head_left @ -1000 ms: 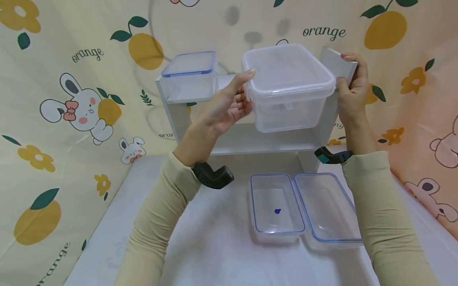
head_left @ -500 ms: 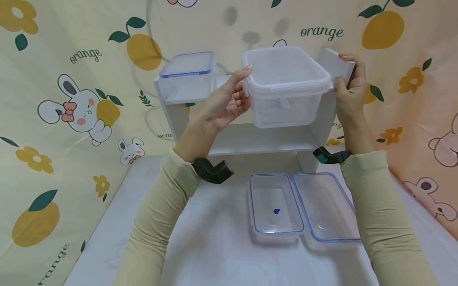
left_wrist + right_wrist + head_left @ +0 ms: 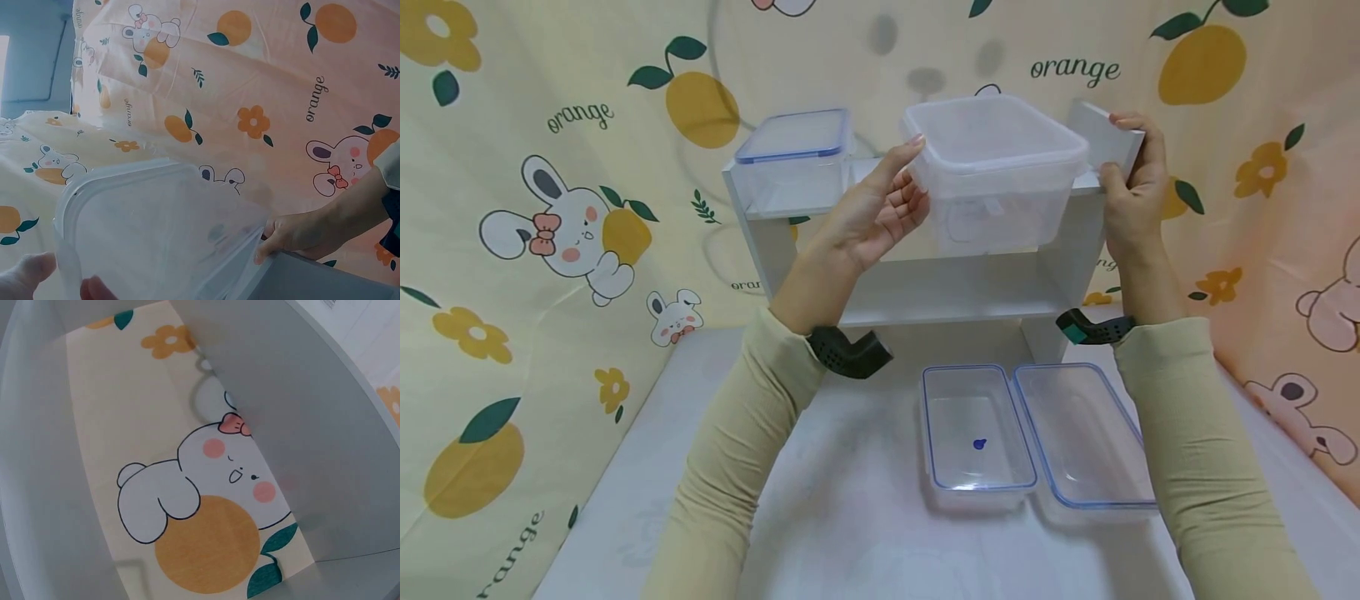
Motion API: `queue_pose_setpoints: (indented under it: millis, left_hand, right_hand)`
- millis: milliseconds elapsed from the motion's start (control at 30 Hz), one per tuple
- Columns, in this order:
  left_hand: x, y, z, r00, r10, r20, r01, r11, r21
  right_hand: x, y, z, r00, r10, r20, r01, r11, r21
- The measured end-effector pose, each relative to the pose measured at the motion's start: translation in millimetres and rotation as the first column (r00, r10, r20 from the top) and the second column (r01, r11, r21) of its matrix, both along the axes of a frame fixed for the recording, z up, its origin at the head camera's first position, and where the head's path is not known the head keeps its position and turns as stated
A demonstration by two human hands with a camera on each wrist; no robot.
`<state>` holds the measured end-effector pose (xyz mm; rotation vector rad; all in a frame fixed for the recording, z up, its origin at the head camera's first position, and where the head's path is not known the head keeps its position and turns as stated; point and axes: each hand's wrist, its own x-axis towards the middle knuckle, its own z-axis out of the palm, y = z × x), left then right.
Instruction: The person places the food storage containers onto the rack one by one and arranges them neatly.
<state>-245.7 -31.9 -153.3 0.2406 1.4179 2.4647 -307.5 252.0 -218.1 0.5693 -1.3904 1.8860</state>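
Note:
A clear plastic food container point(image 3: 1000, 200) with a translucent lid is held up at the top of a white shelf point(image 3: 955, 292). My left hand point(image 3: 880, 204) grips its left side, thumb at the lid's edge and fingers curled below the rim. In the left wrist view the lid point(image 3: 162, 231) fills the lower middle, with fingertips at its near edge. My right hand point(image 3: 1138, 187) holds the upright side panel point(image 3: 1103, 137) at the shelf's right end; that grip also shows beside the container in the left wrist view. The right wrist view shows the shelf's inner walls, the hand out of sight.
A blue-rimmed lidded container point(image 3: 793, 162) stands on the shelf's top left. On the white table point(image 3: 835, 517), two blue-rimmed containers, a narrow one point(image 3: 979, 425) and a wider one point(image 3: 1086, 437), sit side by side in front of the shelf. Patterned cloth point(image 3: 880, 67) hangs behind.
The container in my left hand has shifted slightly left and its lower part has risen toward the shelf top. My right hand stays on the side panel.

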Motion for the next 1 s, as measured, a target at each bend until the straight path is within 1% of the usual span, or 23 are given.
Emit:
queue_pose_setpoints:
  millis: [133, 333, 433, 633, 800, 867, 933, 1000]
  left_hand:
    - [-2.2, 1.2, -0.5, 1.000, 0.008, 0.009, -0.008, 0.999, 0.044]
    - [-5.5, 2.6, -0.1, 0.999, 0.014, 0.041, -0.019, 0.993, 0.118]
    - [-7.1, 3.7, 0.0, 0.998, 0.024, 0.054, -0.031, 0.990, 0.139]
    - [-10.8, 7.1, -0.3, 0.995, 0.062, 0.080, -0.076, 0.979, 0.188]
    - [-16.6, 9.9, -2.0, 0.992, 0.097, 0.074, -0.111, 0.972, 0.206]
    - [-18.2, 10.1, -2.8, 0.992, 0.103, 0.068, -0.115, 0.971, 0.212]
    - [-18.3, 9.6, -3.4, 0.992, 0.107, 0.065, -0.119, 0.969, 0.215]
    - [-16.9, 8.9, -4.3, 0.993, 0.106, 0.044, -0.113, 0.972, 0.208]
  right_hand:
    - [2.1, -2, 0.5, 1.000, -0.006, -0.006, 0.006, 1.000, 0.002]
    - [4.9, -4, 1.9, 1.000, -0.010, -0.014, 0.010, 1.000, 0.008]
    - [4.0, -3, 1.4, 1.000, -0.013, -0.012, 0.013, 1.000, 0.011]
    - [-0.7, 0, -0.5, 1.000, -0.025, -0.006, 0.025, 0.999, 0.023]
    - [-2.4, 2, -1.7, 1.000, -0.031, 0.002, 0.031, 0.999, 0.023]
    - [-2.7, 2, -2.1, 1.000, -0.031, 0.003, 0.031, 0.999, 0.021]
    - [-3.1, 2, -2.4, 1.000, -0.030, 0.004, 0.030, 0.999, 0.019]
    - [-3.2, 2, -2.2, 1.000, -0.031, 0.003, 0.031, 0.999, 0.021]
